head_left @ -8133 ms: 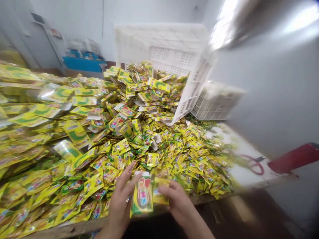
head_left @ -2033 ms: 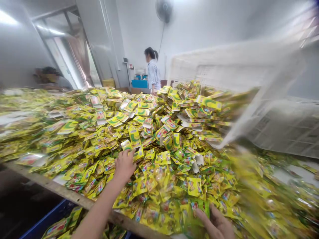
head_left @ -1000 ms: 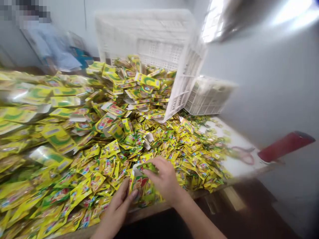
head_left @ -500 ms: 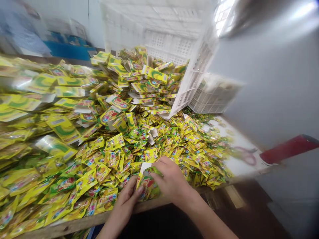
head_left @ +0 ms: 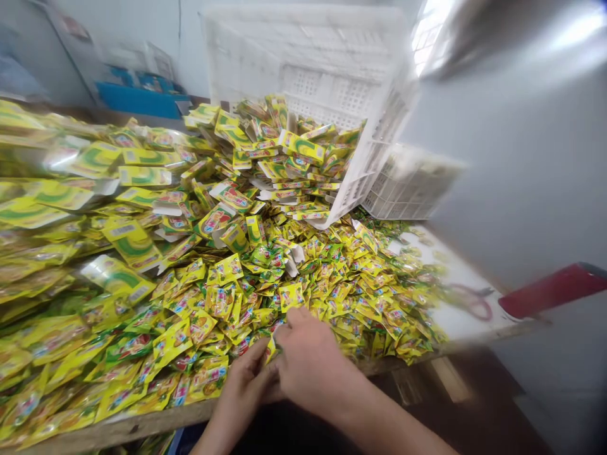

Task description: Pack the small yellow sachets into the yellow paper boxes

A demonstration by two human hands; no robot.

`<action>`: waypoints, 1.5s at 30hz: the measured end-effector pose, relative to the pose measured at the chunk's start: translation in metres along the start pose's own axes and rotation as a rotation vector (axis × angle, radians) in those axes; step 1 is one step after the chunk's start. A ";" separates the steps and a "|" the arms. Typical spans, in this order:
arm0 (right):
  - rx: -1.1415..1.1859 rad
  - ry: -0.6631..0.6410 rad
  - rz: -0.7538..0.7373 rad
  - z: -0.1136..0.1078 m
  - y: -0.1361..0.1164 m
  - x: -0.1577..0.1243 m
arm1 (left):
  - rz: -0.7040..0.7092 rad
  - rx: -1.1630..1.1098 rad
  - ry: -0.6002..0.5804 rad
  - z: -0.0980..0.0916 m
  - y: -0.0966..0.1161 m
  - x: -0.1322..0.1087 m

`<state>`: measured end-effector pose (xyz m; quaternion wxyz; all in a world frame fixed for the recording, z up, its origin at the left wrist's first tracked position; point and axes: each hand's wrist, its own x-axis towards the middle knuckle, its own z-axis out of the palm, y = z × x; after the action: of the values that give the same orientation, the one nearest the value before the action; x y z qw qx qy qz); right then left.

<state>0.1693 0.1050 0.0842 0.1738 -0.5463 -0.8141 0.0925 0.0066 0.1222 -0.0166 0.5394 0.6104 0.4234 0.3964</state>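
Observation:
Near the table's front edge, my left hand is wrapped round a small yellow box, most of which is hidden by the hands. My right hand lies over the top end of that box with its fingers bent together; whether it also pinches a packet there is hidden. Yellow and green foil packets are heaped directly beyond both hands. Further back, many flat yellow boxes are piled up, some with open white flaps.
A white plastic crate lies tipped over the box pile, with a second white crate behind it. Scissors with pink handles and a red cylinder are at the right. The wooden table edge runs along the front.
My right hand has moved left and closed over the top of the box, which is now mostly covered. The whole view has shifted slightly.

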 end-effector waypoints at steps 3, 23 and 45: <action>0.082 0.014 -0.058 -0.001 0.000 0.003 | -0.057 -0.157 0.044 0.001 -0.003 -0.002; 1.043 0.275 0.342 0.078 0.021 -0.032 | -0.222 -0.078 -0.155 -0.018 0.017 -0.017; 0.971 0.149 0.323 0.069 0.041 0.014 | 0.197 0.269 0.108 -0.030 0.011 0.020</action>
<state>0.1735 0.1366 0.0092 0.4484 -0.5265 -0.5680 0.4463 -0.0139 0.1504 -0.0022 0.3878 0.6935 0.4391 0.4194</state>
